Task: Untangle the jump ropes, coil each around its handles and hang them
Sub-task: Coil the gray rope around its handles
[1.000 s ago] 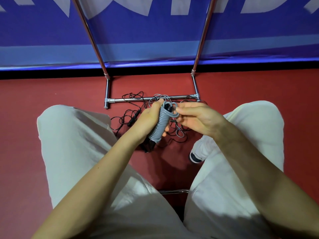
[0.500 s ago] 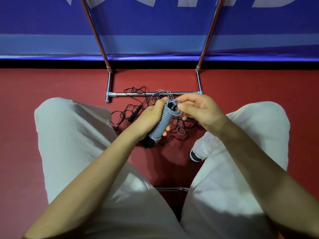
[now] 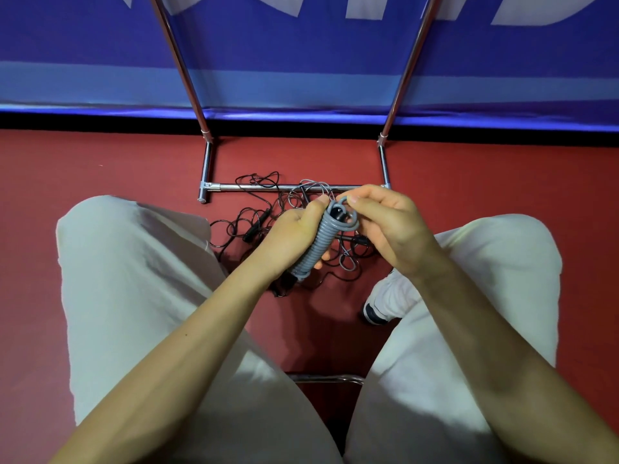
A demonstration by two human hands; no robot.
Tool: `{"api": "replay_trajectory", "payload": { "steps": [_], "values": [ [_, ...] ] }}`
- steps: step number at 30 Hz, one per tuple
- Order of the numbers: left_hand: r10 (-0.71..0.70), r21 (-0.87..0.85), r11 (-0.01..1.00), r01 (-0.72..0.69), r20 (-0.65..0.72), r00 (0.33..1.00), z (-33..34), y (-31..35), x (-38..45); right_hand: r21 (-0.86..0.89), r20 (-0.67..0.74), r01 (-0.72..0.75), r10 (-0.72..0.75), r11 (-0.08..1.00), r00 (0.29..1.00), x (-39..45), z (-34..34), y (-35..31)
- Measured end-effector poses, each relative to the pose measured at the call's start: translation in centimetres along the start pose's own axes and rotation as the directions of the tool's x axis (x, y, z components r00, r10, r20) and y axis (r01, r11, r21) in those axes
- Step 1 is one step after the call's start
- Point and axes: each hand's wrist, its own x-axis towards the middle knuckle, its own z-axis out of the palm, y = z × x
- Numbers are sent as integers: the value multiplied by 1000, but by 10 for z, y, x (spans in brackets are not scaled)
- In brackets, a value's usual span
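A grey jump rope point(image 3: 321, 242) is wound in tight coils around its black handles, tilted with the top end away from me. My left hand point(image 3: 292, 232) grips the coiled bundle along its left side. My right hand point(image 3: 388, 226) pinches the last grey loop at the top end of the bundle. Below the hands, a tangle of black and grey ropes point(image 3: 264, 212) lies on the red floor, partly hidden by my hands.
A chrome rack point(image 3: 268, 187) stands on the red floor ahead, its two poles rising in front of a blue banner point(image 3: 301, 61). My knees in light trousers frame the hands. A white shoe point(image 3: 385, 301) sits at right, a chair bar point(image 3: 326, 378) between my legs.
The view has tilted down slightly. My right hand has shifted its fingers at the top of the bundle, working the end loop. The left hand keeps its grip.
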Motion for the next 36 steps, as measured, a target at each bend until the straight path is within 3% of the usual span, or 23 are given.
{"api": "replay_trajectory", "payload": {
  "steps": [4, 8, 13, 21, 27, 36],
  "values": [
    [6, -8, 1000, -6, -4, 1000, 0, 3, 2, 91, 22, -113, 111, 989, 994, 4, -4, -3],
    [4, -53, 999, -3, 19, 1000, 1, 5, 3, 156, -9, -87, 89, 984, 996, 5, -2, -3],
    [-7, -124, 992, 3, -30, 1000, 5, -1, 2, 66, 48, -7, 4, 998, 999, 3, -1, -2],
    [-68, -225, 973, 50, -69, 995, 17, -1, -7, -49, 106, 1, 4, 999, 994, 2, -4, -5],
    [-58, -249, 968, 36, -81, 995, 23, 4, -5, 58, 18, -9, 8, 998, 1000, 0, -4, -5],
    [-100, -258, 965, 53, -175, 979, 21, 2, -1, -259, -42, 194, -212, 946, 976, -3, -2, 14]
  ]
}}
